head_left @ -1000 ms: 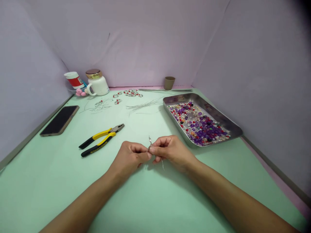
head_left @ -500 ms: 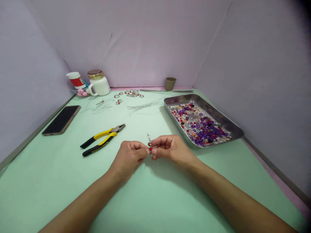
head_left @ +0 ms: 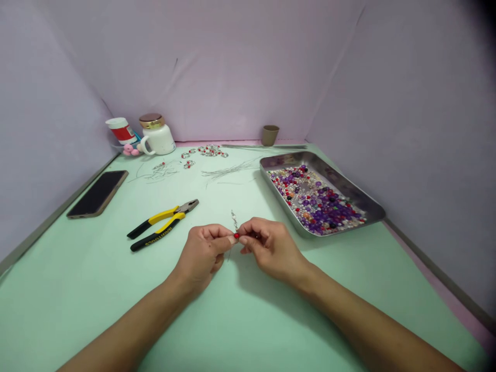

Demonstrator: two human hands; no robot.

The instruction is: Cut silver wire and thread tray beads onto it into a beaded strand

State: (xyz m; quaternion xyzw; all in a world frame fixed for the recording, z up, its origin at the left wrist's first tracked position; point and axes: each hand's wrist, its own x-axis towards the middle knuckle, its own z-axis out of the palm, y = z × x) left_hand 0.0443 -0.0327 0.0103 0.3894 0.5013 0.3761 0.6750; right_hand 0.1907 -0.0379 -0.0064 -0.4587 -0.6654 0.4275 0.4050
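Between my two hands is a short beaded wire (head_left: 234,223), with clear beads at its upper end and a red bead (head_left: 236,235) at my fingertips. My left hand (head_left: 205,253) pinches it from the left with thumb and forefinger. From the other side my right hand (head_left: 271,245) closes thumb and forefinger on it beside the red bead. A thin wire end pokes out below the left fingertips. Combination pliers (head_left: 165,223) with yellow and black handles lie left of my hands.
A metal tray (head_left: 382,211) of mixed beads stands on the right. Loose wires (head_left: 228,169) and finished-looking red-and-clear bead pieces (head_left: 209,150) lie toward the back. At left are a phone (head_left: 98,194), a white mug (head_left: 159,139) and a tub (head_left: 121,132). A small olive cup (head_left: 270,135) stands behind.
Both hands have shifted slightly left in view with the beaded wire. My right thumb and fingers have changed their grip near the red bead. Surrounding objects stay where they were.
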